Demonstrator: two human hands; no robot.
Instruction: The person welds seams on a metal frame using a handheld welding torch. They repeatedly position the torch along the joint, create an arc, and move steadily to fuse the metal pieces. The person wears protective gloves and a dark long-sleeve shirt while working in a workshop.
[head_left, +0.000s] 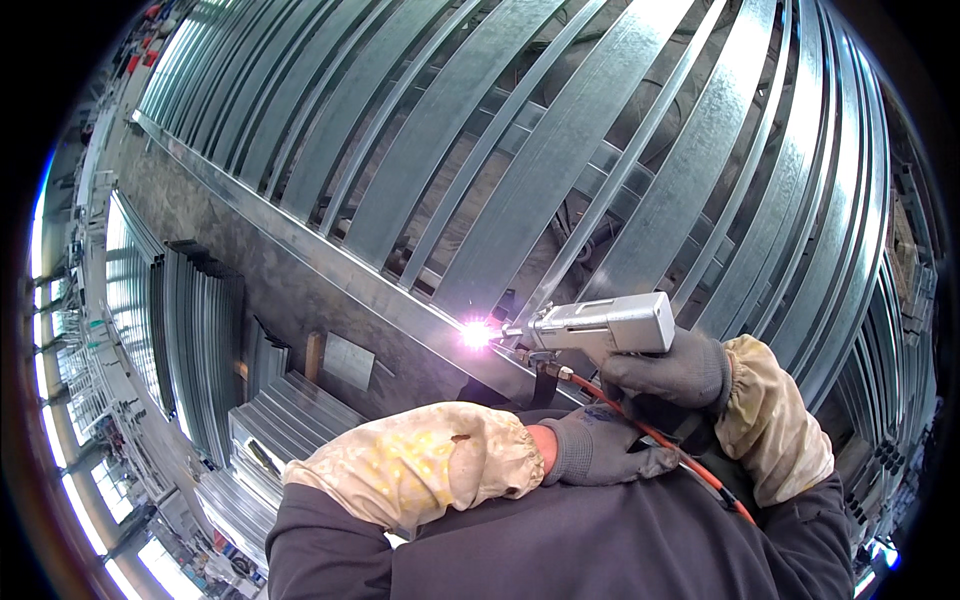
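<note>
My right hand (668,372), in a grey work glove, is wrapped round the handle of a silver handheld welding torch (605,325). The torch points left, its nozzle at a bright pinkish-white glare (477,334) on the metal frame's edge rail (340,262). My left hand (605,447), also gloved, is closed just below the right, close to my body. An orange hose (655,435) runs from the torch past the left hand's fingers. What those fingers hold is partly hidden.
Long galvanized flat bars (540,185) lie side by side across the frame, with gaps between them. Stacked metal profiles (205,350) stand at the left, and more bundled profiles (290,425) lie nearer me. A small metal plate (348,362) rests on the concrete floor (285,300).
</note>
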